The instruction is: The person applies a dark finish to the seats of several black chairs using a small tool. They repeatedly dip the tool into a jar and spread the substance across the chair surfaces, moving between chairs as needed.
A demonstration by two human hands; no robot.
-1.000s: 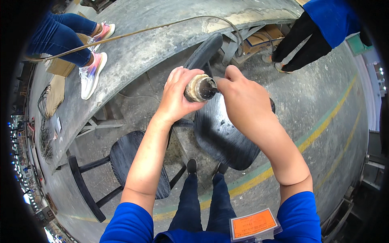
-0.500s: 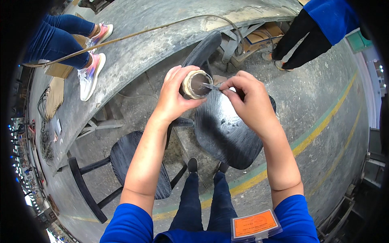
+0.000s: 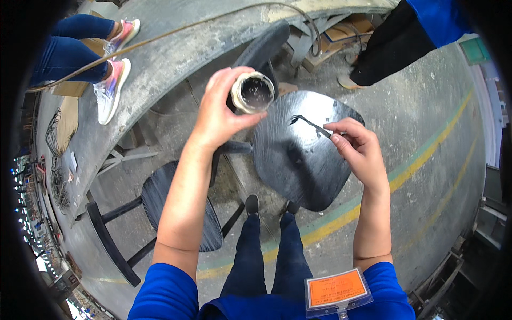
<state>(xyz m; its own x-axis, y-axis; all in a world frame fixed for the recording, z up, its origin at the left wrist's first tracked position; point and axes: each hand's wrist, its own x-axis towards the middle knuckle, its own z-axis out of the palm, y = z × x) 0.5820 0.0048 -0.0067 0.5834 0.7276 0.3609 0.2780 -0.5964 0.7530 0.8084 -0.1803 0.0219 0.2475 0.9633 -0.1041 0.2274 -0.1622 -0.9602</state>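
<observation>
My left hand [image 3: 217,118] grips a round can [image 3: 256,93] with a pale, crusted rim and dark paste-like residue inside, its mouth tilted up toward me. Between thumb and fingers of my right hand [image 3: 361,150] is a thin flat stick [image 3: 316,127], its far end coated in a dark blob. The stick's coated end is over the black wood-grain chair seat [image 3: 298,176], to the right of the can; whether it touches cannot be told. A bright glare lies on that seat, along with a few small dark marks.
Another black chair [image 3: 181,202] lies on the lower left. A curved grey platform [image 3: 176,53] runs across the back, with a hose [image 3: 202,20] over it. One person's sneakers [image 3: 112,90] rest there; another person's dark trousers [image 3: 392,45] show at the far right.
My right hand has drawn the stick out of the can's mouth and moved right and down over the seat. The can has shifted slightly up. The person at far right has moved left.
</observation>
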